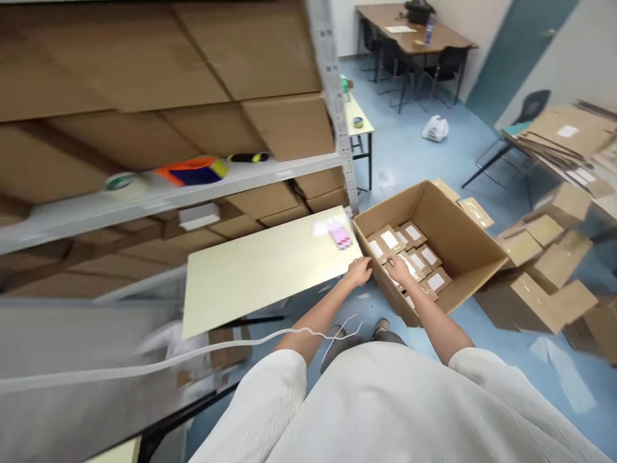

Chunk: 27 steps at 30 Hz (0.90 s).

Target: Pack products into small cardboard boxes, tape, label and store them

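Observation:
A large open cardboard box stands tilted in the view, right of a pale yellow tabletop. Several small cardboard boxes with white labels lie inside it. My left hand is at the large box's left rim, fingers curled round the edge beside the tabletop corner. Reaching over the small boxes, my right hand has its fingers drawn together near their labels. What lies between those fingers is hidden. A blurred pink item rests on the tabletop near the left hand.
Metal shelving packed with cartons rises at left, holding a tape roll and an orange-and-blue item. Open cartons crowd the right side. A white cable crosses before me. A white bag lies on the floor.

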Each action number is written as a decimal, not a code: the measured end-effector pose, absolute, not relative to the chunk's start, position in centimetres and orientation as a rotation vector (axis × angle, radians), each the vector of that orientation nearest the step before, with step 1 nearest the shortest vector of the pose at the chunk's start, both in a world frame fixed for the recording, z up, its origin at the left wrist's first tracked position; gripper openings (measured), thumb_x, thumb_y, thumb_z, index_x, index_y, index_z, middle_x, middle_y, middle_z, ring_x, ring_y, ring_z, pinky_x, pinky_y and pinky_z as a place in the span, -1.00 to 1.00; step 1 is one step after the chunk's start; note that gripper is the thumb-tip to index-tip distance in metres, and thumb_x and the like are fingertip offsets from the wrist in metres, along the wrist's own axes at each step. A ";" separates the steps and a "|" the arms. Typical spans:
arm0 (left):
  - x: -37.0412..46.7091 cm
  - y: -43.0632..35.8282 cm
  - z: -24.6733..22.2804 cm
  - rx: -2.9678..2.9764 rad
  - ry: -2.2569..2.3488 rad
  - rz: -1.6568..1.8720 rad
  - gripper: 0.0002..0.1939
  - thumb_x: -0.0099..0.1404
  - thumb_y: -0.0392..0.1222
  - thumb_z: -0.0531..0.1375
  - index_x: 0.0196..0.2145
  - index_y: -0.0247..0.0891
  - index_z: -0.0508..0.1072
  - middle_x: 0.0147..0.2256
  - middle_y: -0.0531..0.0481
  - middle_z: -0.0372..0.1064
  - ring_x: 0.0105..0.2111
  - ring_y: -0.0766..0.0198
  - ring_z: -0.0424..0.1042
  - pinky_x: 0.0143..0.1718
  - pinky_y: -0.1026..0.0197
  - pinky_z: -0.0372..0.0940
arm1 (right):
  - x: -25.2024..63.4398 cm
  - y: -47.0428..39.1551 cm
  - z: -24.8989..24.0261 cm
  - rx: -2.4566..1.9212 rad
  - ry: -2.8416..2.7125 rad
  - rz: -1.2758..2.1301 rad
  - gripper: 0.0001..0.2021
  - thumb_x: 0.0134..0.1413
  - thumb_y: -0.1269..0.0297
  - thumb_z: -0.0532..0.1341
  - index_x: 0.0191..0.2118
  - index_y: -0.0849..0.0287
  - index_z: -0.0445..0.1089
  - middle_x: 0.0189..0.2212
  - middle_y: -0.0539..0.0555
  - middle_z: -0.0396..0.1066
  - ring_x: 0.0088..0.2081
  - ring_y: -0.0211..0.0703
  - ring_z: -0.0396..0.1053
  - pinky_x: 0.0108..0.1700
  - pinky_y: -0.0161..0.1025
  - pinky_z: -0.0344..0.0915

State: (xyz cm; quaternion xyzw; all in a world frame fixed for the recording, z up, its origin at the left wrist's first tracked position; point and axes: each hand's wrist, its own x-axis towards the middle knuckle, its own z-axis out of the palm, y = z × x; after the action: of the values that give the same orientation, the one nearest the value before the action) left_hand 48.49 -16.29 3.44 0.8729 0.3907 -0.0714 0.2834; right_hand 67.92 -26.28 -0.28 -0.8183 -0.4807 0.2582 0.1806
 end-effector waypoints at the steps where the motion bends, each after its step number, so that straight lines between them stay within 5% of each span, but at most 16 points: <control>1: 46.8 -16.3 3.9 2.314 1.098 -0.170 -0.48 0.49 -0.18 0.17 0.37 -0.19 0.39 0.36 -0.21 0.37 0.33 -0.09 0.37 0.34 -0.05 0.27 | 66.7 -25.1 0.0 -2.260 -1.430 0.727 -0.70 0.33 0.29 0.21 0.10 0.13 0.53 0.09 0.21 0.54 0.18 0.08 0.45 0.26 -0.06 0.32; 11: 23.7 -20.0 6.8 2.025 1.585 0.142 -0.44 0.50 -0.20 0.16 0.40 -0.25 0.36 0.39 -0.27 0.33 0.38 -0.09 0.33 0.40 -0.08 0.24 | 45.3 -18.0 1.3 -1.781 -2.031 0.797 -0.72 0.30 0.29 0.20 0.06 0.09 0.53 0.08 0.17 0.53 0.15 0.03 0.45 0.28 -0.04 0.32; 27: -8.2 -35.2 5.3 1.537 2.085 0.405 -0.45 0.48 -0.19 0.20 0.38 -0.13 0.38 0.37 -0.20 0.37 0.37 -0.07 0.36 0.40 -0.14 0.27 | 8.6 -22.4 2.3 -1.122 -2.647 0.944 -0.70 0.31 0.34 0.20 0.08 0.14 0.56 0.11 0.21 0.57 0.20 0.05 0.47 0.31 -0.04 0.33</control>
State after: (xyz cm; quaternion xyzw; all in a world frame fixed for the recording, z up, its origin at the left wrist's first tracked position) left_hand -8.18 -35.22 5.32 0.5666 0.7685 0.1494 0.2572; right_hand 8.59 -22.37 2.31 -0.3702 -0.8733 0.3114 0.0580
